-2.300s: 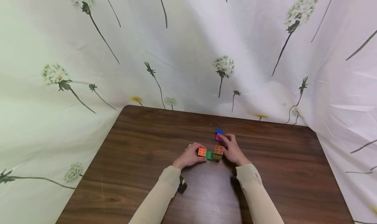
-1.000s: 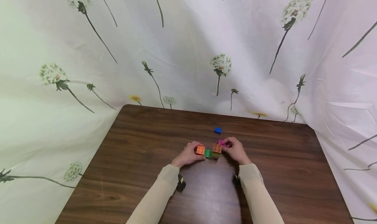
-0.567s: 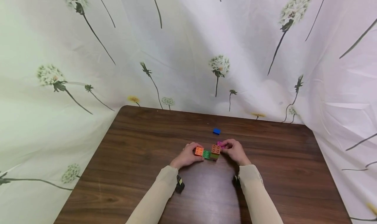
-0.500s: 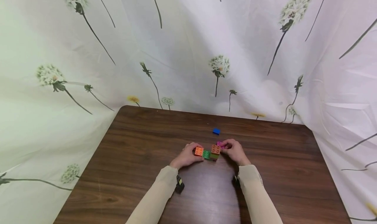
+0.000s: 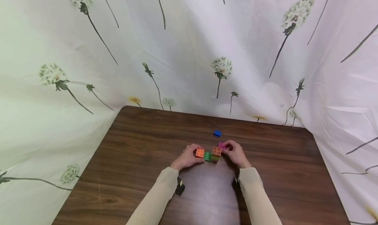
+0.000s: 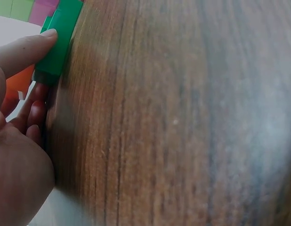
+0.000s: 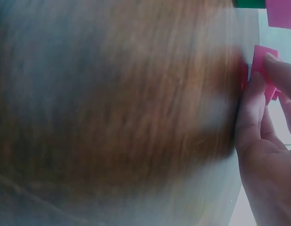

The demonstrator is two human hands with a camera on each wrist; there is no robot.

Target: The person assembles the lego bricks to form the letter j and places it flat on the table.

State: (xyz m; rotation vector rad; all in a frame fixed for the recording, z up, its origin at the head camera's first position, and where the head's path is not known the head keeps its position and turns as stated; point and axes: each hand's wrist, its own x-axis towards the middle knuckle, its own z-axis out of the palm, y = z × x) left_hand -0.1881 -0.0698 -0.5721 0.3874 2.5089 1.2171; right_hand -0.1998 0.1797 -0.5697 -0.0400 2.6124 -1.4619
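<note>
My left hand (image 5: 188, 157) grips the left end of a toy-brick build on the table. Its fingers curl round the orange brick (image 5: 199, 152), and the thumb lies on the side of the green brick (image 6: 60, 42). At the right end of the build rises a stack with a brown-orange brick (image 5: 217, 150) on top and a lime brick (image 5: 215, 158) under it. My right hand (image 5: 235, 154) pinches a magenta brick (image 7: 263, 73) between thumb and fingers, just behind and right of that stack. In the head view the stack and fingers partly cover this brick.
A loose blue brick (image 5: 217, 133) lies on the dark wooden table (image 5: 147, 133), beyond the build. A white curtain (image 5: 189, 54) with a dandelion print hangs along the table's far edge. Black wrist gear (image 5: 179, 186) sits at the left cuff.
My right hand has drawn the magenta brick away from the blue brick, toward me and up beside the stack. In the last half second both hands stay almost still; the left keeps its grip.
</note>
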